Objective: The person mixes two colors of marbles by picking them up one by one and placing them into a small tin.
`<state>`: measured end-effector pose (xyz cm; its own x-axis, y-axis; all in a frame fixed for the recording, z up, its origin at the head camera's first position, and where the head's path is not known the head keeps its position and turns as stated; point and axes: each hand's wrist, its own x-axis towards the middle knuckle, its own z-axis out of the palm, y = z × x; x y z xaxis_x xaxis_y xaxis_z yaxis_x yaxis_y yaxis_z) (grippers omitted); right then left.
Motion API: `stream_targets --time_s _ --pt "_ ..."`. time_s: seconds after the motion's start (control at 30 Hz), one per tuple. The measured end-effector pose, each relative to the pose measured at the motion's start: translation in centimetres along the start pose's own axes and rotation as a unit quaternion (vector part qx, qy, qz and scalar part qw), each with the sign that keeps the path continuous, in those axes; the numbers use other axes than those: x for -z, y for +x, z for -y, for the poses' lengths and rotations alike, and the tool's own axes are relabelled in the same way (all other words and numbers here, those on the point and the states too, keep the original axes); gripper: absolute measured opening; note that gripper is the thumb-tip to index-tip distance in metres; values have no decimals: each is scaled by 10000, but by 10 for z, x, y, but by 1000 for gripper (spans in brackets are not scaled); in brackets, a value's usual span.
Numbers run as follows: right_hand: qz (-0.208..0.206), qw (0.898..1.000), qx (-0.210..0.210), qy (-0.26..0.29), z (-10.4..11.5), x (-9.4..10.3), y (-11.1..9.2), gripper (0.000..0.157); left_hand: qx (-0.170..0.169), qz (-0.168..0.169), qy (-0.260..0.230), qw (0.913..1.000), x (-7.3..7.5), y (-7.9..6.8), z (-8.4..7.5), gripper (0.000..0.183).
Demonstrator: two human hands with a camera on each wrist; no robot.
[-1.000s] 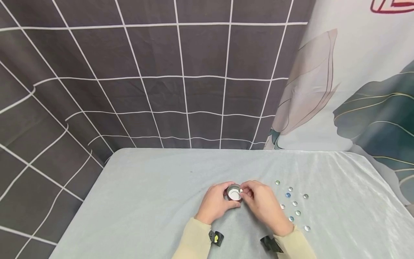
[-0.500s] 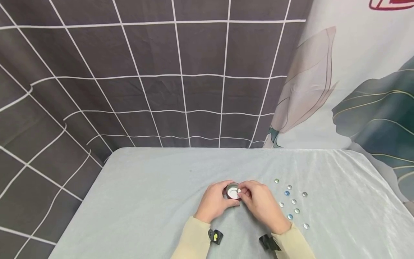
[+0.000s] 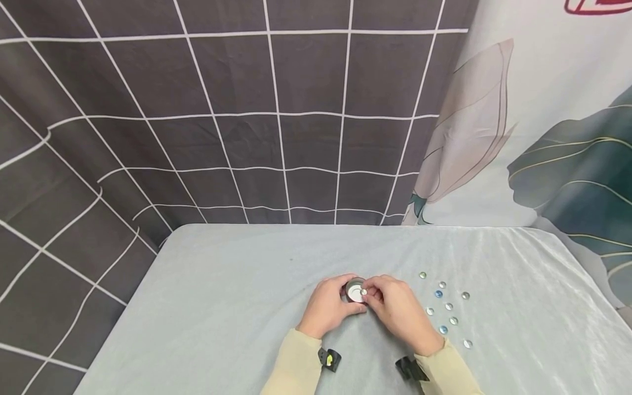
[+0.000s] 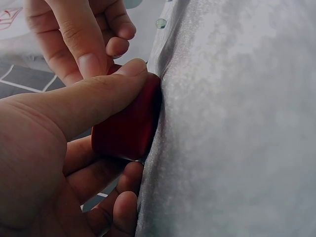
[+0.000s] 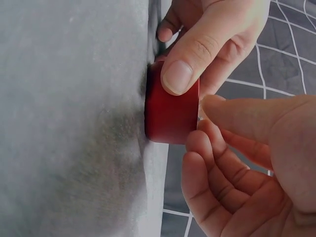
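Observation:
A small round red tin [image 5: 170, 116] stands upright on the cloth, its inside metallic with a pale bottom in the head view. My left hand [image 3: 325, 308] grips it around the side, thumb at the near edge and fingers on the far side. Over the tin's right rim, my right hand [image 3: 399, 311] pinches a small clear glass gem [image 3: 364, 292] between thumb and fingertips. Most of that gem is hidden by the fingers in both wrist views. The red wall [image 4: 126, 126] shows close to the cloth in the left wrist view.
Several flat glass gems, clear, greenish and blue, lie scattered right of my right hand, such as a blue gem [image 3: 438, 294] and a clear gem [image 3: 467, 344]. A pale velvety cloth [image 3: 237, 307] covers the table. Dark gridded curtain [image 3: 247, 137] hangs behind it.
My right hand has shifted slightly left, bringing the pinched gem from the tin's right rim to just over its opening. The left hand holds the tin as before.

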<state>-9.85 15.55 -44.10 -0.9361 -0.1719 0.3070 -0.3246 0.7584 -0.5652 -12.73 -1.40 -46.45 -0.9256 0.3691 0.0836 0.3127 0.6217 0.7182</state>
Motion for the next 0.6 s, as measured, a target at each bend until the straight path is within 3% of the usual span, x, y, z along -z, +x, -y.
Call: stream_targets --time_s 0.17,0.6 --pt "44 9996 264 11 -1 0 -1 16 -41 -24 -25 10000 0 0 0 51" --pt "258 9992 255 177 -3 1 -1 15 -141 -48 -96 9998 0 1 0 50"
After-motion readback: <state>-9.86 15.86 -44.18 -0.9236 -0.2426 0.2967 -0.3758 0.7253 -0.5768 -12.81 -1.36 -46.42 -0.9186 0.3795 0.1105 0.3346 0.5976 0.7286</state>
